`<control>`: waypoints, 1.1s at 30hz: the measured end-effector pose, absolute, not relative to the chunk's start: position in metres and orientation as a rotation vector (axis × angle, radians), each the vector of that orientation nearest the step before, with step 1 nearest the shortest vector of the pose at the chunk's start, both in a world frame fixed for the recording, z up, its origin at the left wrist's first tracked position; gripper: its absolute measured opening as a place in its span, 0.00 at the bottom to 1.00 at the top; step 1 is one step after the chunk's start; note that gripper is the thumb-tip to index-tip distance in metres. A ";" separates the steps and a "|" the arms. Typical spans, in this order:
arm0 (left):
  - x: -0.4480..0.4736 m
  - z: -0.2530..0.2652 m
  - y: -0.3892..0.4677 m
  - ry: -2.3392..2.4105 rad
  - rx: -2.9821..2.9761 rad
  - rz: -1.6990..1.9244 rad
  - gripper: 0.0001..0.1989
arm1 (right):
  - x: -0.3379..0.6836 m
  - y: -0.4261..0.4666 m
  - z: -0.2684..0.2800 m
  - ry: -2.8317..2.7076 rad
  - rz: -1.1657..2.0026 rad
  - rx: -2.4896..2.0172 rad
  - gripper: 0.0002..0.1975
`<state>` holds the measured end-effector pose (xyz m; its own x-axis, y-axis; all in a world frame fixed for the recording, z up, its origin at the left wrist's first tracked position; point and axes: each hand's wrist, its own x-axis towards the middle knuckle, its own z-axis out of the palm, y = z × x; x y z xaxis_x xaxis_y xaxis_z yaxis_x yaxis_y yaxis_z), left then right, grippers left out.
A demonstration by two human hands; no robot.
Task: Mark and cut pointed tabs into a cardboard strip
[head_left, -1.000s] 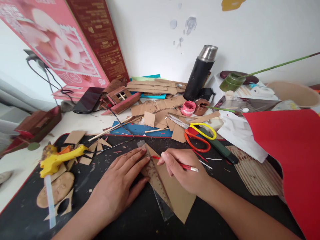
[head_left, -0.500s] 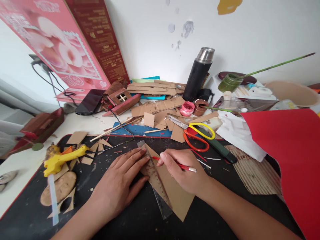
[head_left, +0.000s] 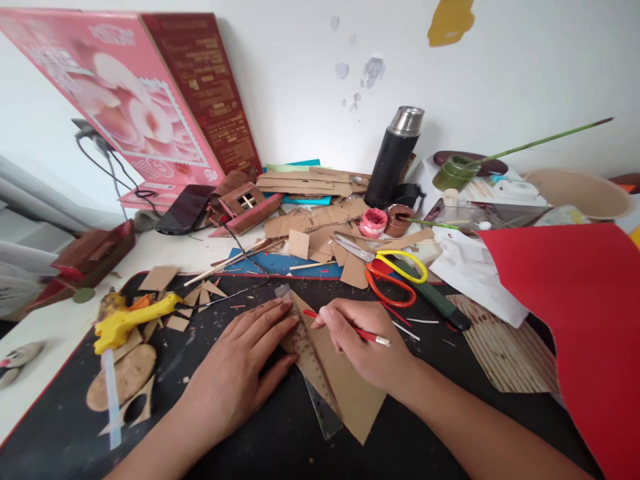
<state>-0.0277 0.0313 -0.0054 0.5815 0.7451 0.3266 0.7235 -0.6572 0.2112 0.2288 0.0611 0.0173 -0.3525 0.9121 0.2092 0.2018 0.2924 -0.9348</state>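
The left hand [head_left: 237,357] lies flat with nothing grasped, its fingertips pressing the upper part of a clear ruler [head_left: 311,363]. The right hand [head_left: 367,340] pinches a red pencil [head_left: 370,335], its tip by the ruler's edge, just beside the left fingertips. Under the ruler, between the hands, lies a brown cardboard piece [head_left: 357,387] on a black mat [head_left: 270,450]; the ruler's lower end juts past it over the mat.

That end is unpressed, so sideways pressure from the pencil could swivel the ruler and bend a line. With the fingertips so near the edge, the pencil might also bump them.

Beyond the right hand, scissors [head_left: 374,257] lie partly over a green-handled utility knife [head_left: 440,300]; a reaching arm could knock them. Farther back on the white counter [head_left: 65,327], an open pink paint jar [head_left: 373,223] could spill if jostled. To the left rests a yellow glue gun [head_left: 135,320].
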 end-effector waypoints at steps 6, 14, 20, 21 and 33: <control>-0.027 -0.005 0.028 1.322 2.768 0.679 0.22 | 0.231 0.064 0.015 -1.580 1.184 -1.052 0.25; -0.025 0.001 0.023 1.390 2.764 0.837 0.18 | 0.231 0.067 0.011 -1.559 1.210 -1.059 0.29; -0.014 0.038 0.010 1.212 2.774 1.029 0.28 | 0.231 0.066 0.014 -1.602 1.172 -1.078 0.30; -0.011 0.045 0.007 1.152 2.772 1.045 0.30 | 0.231 0.066 0.015 -1.609 1.169 -1.077 0.30; 0.046 0.104 0.003 0.639 0.715 1.396 0.22 | 0.232 0.067 0.014 -1.630 1.205 -1.038 0.30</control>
